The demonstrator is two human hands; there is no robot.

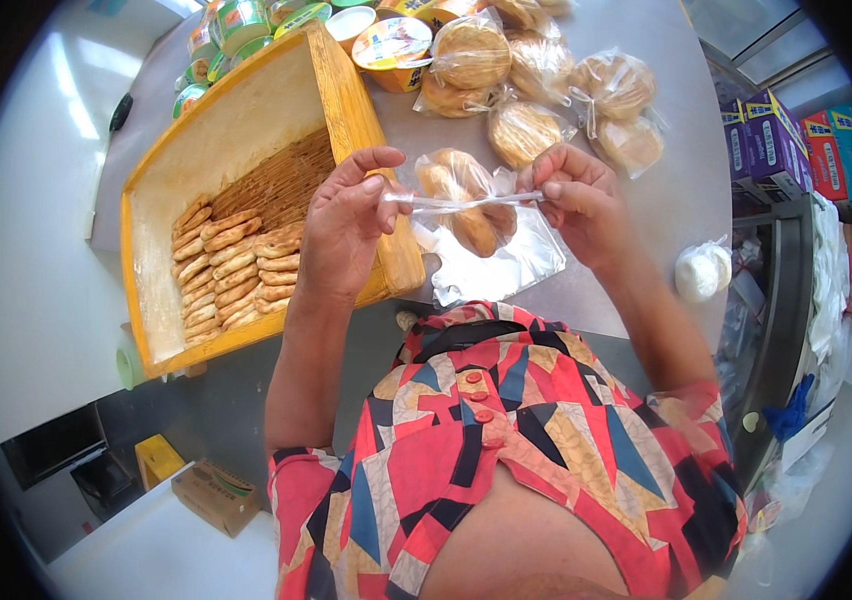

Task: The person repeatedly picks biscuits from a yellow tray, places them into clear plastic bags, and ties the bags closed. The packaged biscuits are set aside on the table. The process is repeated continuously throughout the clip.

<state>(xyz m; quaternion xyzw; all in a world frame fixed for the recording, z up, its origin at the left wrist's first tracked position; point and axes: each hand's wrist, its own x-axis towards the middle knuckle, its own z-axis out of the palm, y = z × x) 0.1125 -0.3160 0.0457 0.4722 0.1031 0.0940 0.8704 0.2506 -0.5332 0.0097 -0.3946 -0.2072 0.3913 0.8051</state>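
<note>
A clear plastic bag (463, 169) with several round flatbreads (477, 229) in it hangs between my hands. Its top is drawn into a twisted strand crossing in front of the breads. My left hand (351, 217) pinches one end of that strand between thumb and fingers, close to the yellow box's corner. The other end is gripped by my right hand (576, 199). Beneath the bag, a stack of flat plastic bags (497, 270) lies at the table's near edge. More bagged flatbreads (523, 133) lie just beyond my right hand.
On the left a yellow wooden box (354, 97) holds stacked flatbreads (234, 266) on a slatted mat (276, 180). Instant noodle tubs (393, 52) stand at the back of the grey table (621, 277). A white bagged item (700, 271) sits at right, near boxed goods (771, 142).
</note>
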